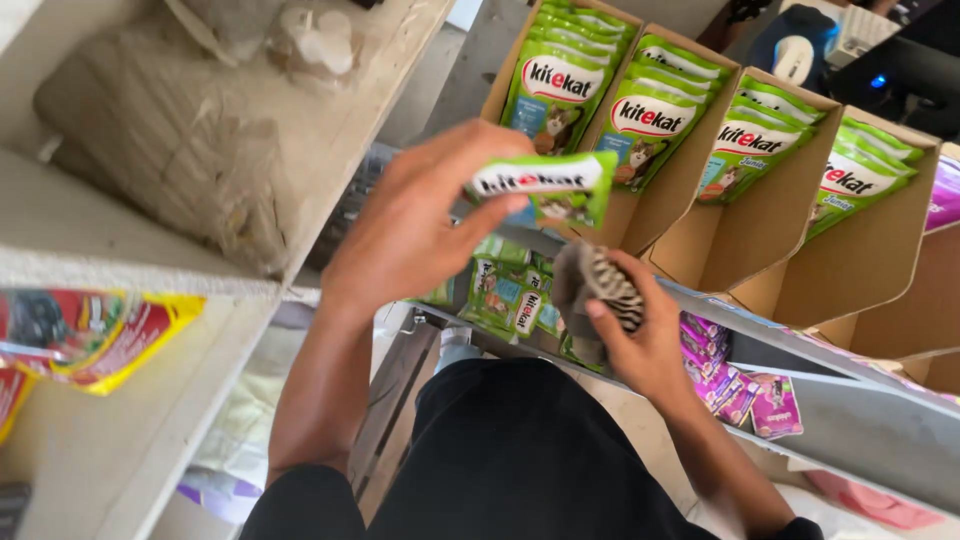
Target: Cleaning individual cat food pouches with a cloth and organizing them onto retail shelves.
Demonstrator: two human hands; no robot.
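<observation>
My left hand (415, 225) grips a green pet-food pouch (548, 186) by its left end, holding it flat in front of the shelf. Just below it, my right hand (640, 335) clutches a crumpled striped grey cloth (598, 285). Behind the pouch stand several cardboard display boxes (700, 215) filled with upright rows of matching green pouches (650, 120). More green pouches (505, 300) lie on the shelf below my hands.
A grey metal shelf edge (800, 345) runs diagonally to the right. Purple pouches (740, 390) lie on the lower shelf. A white wooden shelf unit (120, 260) at left holds a plastic-wrapped bundle (170, 140) and a red and yellow packet (90, 340).
</observation>
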